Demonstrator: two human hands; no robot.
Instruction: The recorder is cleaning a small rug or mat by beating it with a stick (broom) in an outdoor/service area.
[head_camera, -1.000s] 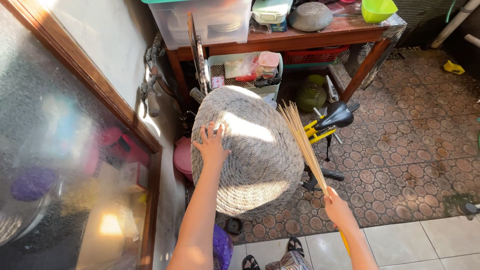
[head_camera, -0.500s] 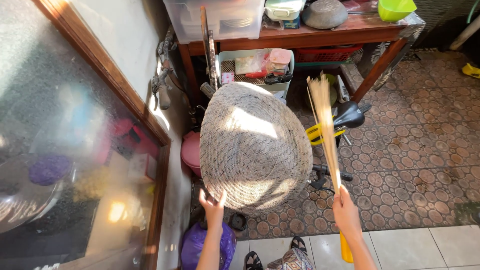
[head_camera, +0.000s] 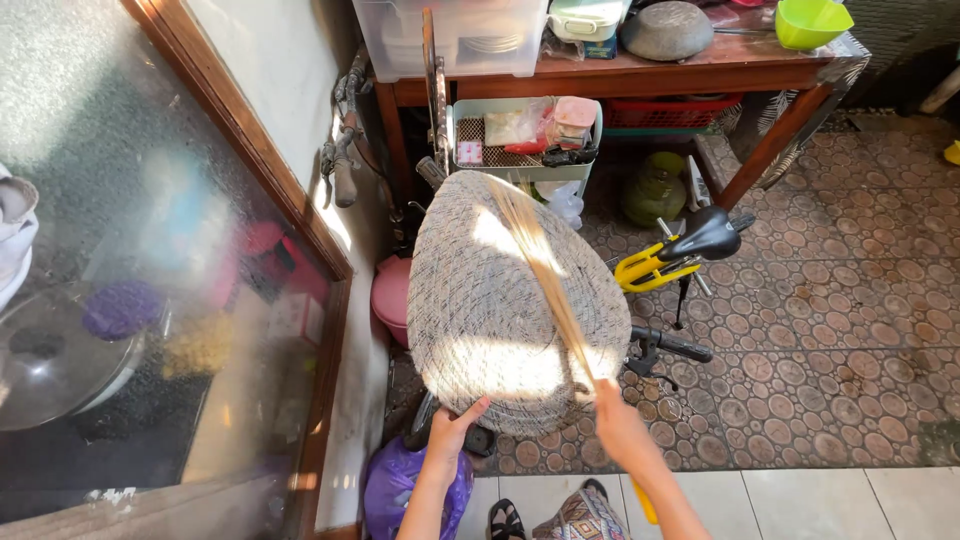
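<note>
- Head view: our left hand (head_camera: 452, 428) grips the lower rim of the woven tray (head_camera: 505, 300), held tilted above the patterned floor (head_camera: 820, 340).
- Our right hand (head_camera: 618, 422) is closed around the stick broom (head_camera: 545, 275), its bristles lying across the tray.

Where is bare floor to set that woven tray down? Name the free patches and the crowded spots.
Free: the patterned floor right of the small yellow bike, and the pale tiles right of the right hand. Crowded: under the wooden table, and along the wall by the pink bucket and purple bag, below the woven tray in the left hand.
</note>
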